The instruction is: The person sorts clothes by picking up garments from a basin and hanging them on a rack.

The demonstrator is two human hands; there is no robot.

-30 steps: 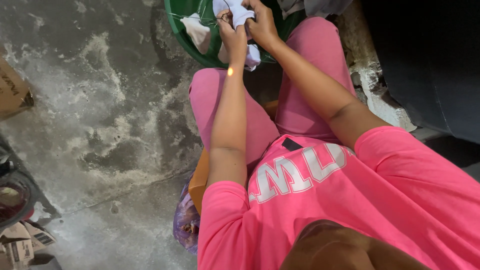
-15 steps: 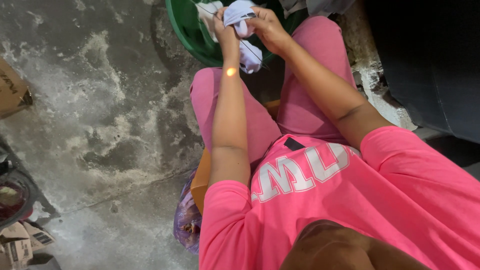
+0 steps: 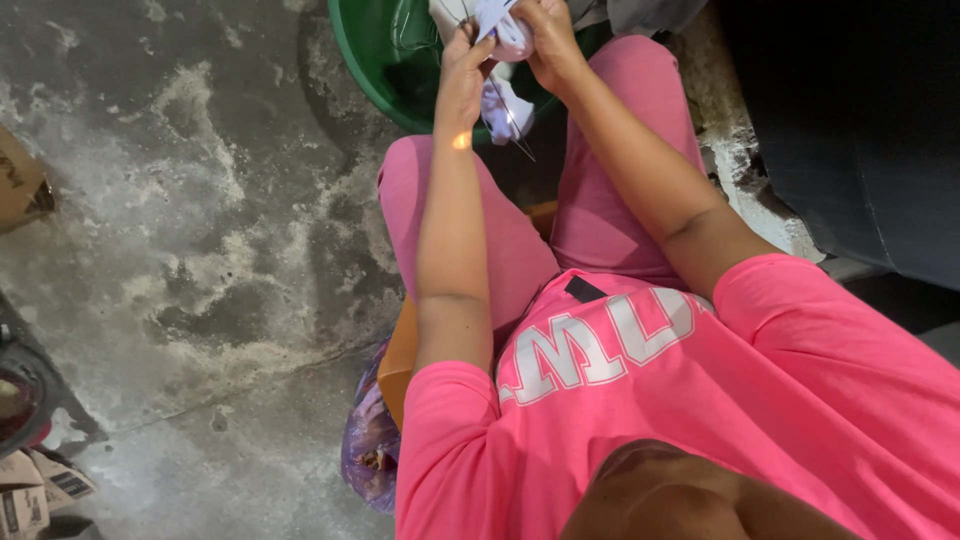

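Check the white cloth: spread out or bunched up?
Bunched up: the white cloth is crumpled between the left hand and right hand, over the green basin.

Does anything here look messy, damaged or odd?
Nothing alarming. The concrete floor is blotched with pale stains, and a purple plastic bag lies crumpled under the seat. Both hands grip white cloth over a green basin.

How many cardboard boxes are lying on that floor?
2: one brown cardboard box at the left edge, another printed cardboard box in the bottom-left corner. Others may lie outside the view.
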